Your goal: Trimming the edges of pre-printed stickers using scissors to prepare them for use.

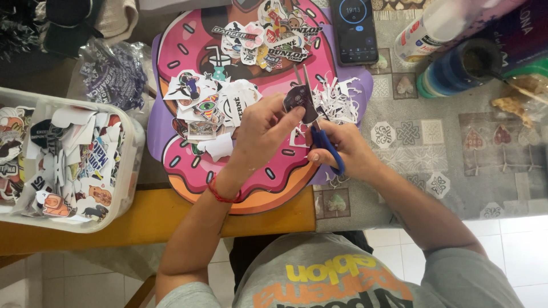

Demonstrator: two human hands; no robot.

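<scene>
Over the doughnut-shaped mat on the counter, my left hand pinched a sticker; my right hand gripped blue-handled scissors, blades parted. Turning the sticker slowly seemed best.

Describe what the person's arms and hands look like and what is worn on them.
Both hands are bare, no gloves or rings visible. The left hand has a thin red cord bracelet at the wrist. The right hand wears nothing. Short grey sleeves end above the elbows.

Dark phone screen beside white spray can, top.
</scene>
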